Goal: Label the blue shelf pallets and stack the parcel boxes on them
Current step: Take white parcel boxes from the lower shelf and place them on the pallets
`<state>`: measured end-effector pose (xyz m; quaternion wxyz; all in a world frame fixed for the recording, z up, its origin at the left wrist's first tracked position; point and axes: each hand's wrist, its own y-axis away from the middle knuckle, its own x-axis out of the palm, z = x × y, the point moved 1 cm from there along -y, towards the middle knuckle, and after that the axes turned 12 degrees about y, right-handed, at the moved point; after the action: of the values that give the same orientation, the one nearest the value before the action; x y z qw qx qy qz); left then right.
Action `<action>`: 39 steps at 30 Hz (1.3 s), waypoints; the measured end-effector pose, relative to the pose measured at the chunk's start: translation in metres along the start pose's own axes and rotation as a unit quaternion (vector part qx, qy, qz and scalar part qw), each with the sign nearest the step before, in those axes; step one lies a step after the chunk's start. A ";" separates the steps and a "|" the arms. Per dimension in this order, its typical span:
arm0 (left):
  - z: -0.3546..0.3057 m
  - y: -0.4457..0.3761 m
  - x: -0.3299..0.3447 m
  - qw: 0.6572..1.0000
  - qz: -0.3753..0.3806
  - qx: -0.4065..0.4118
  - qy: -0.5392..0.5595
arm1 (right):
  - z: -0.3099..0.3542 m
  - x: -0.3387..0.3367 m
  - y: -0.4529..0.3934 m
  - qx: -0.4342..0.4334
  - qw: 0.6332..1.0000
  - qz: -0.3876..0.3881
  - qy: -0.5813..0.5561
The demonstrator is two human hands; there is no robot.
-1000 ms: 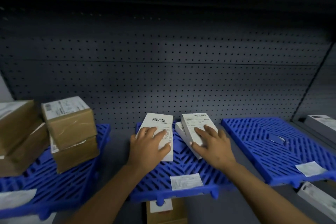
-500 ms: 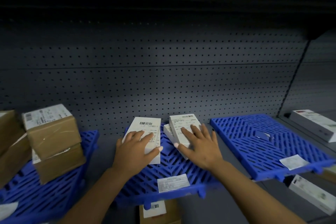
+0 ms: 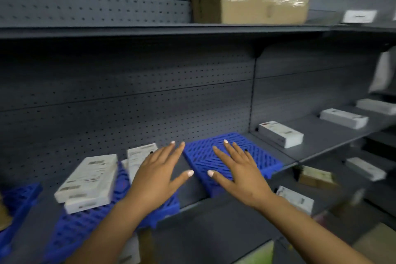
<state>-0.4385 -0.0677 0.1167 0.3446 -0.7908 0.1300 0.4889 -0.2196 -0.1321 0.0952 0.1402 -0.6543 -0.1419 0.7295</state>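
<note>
Both hands spread flat, holding nothing: left hand [image 3: 159,174] over the pallet gap, right hand [image 3: 237,172] over the bare right pallet [image 3: 263,156]. White parcel boxes [image 3: 87,180] lie on the middle pallet [image 3: 85,223]; probably light, rigid, slick, so grip the long edges

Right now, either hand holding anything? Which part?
Nothing held. The left hand and right hand are both open with fingers spread, above the blue pallets.

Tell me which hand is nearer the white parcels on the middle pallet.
Left. The left hand hovers just right of the white parcels; the right hand is farther right, over the right blue pallet.
</note>
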 end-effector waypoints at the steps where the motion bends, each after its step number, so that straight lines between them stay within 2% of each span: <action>1: -0.021 -0.005 0.010 1.000 0.000 0.015 0.001 | -0.016 -0.008 0.014 0.011 1.000 -0.003 0.004; 10: -0.179 -0.039 0.091 0.993 0.023 0.096 0.064 | -0.148 -0.073 0.119 0.105 0.993 0.002 0.049; 19: -0.260 -0.095 0.160 0.986 0.076 0.126 0.072 | -0.252 -0.086 0.160 0.183 0.981 0.010 0.064; 25: -0.282 -0.155 0.217 0.986 0.094 0.118 0.075 | -0.326 -0.076 0.146 0.205 0.974 0.038 0.086; 34: -0.275 -0.294 0.316 0.993 0.104 0.042 0.032 | -0.446 -0.038 0.064 0.197 0.973 0.065 0.102; 39: -0.259 -0.361 0.356 0.992 0.113 -0.054 0.004 | -0.502 -0.015 0.023 0.192 0.973 0.074 0.100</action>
<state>0.1087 0.0678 0.0340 0.2435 -0.7903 0.1931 0.5280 0.2804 -0.1476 0.0475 0.2223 -0.6937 0.0649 0.6820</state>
